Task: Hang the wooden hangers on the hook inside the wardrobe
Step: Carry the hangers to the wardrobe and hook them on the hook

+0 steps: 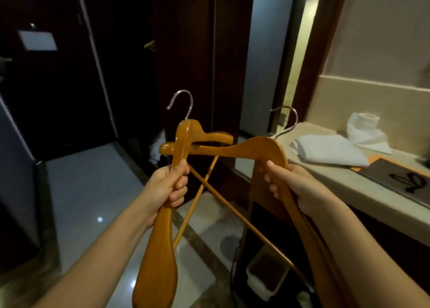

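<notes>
Because both must reach a hook inside the dark wooden wardrobe (186, 51) ahead, each is held hook-up: the left honey-coloured wooden hanger (160, 249) in the left hand (167, 186), fingers wrapped round one arm; the right hanger (256, 147) clasped likewise by the right hand (293, 186). Their crossbars (204, 179) overlap and may snag. Folded white towels (330, 149) lie on the pale stone counter (349, 186) alongside.

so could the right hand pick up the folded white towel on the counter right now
Probably not: the right hand grips a wooden hanger. Nothing stands between it and the towel, but its fingers are full.
</notes>
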Demonstrator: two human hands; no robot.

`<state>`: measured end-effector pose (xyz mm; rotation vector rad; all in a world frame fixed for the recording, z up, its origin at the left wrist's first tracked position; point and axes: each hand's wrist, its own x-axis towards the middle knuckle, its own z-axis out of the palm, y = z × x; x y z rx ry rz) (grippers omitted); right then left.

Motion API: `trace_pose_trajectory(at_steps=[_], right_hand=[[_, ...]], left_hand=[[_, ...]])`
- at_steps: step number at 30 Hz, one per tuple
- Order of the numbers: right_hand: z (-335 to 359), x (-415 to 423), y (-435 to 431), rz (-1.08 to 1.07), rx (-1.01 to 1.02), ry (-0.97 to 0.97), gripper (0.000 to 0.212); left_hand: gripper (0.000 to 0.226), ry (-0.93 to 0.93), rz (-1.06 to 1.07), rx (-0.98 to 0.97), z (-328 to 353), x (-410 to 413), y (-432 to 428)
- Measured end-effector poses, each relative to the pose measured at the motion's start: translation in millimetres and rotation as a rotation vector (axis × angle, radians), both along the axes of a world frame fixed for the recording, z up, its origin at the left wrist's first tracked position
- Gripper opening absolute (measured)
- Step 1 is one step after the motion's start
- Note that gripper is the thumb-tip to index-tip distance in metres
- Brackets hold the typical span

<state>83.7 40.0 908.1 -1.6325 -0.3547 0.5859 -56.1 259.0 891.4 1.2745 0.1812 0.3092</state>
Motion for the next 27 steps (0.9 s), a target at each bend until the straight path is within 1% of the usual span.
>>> trace_pose_trajectory(at_steps=[7,11,13,15,20,24,27], right_hand=[[-72,-45,42,0.21,-0.061,0.144,0.033],[-114,-57,52,0.291,-0.099,0.256,0.025],[-133,-60,55,0.329,-0.133,0.294,0.024],[-151,-60,56,0.357,-0.183,0.308,0.025],[-192,-47,50,0.452,-0.307,0.341,0.025],[-222,-29,35,0.504,-0.36,0.377,0.022],[-238,-14,28,0.545,-0.434,0.388,0.027]], left_hand=[[0.033,0.193,0.016,0.082,-64,-73,12],[0.037,0.343,0.06,0.107,-100,-102,15],[0.04,0.425,0.079,0.048,-119,-112,17],[0.044,0.475,0.099,-0.056,-138,-122,18],[0.047,0.584,0.244,-0.254,-192,-137,21],[0.044,0.68,0.339,-0.247,-226,-142,9],[0.042,0.8,0.403,-0.185,-248,-137,0]])
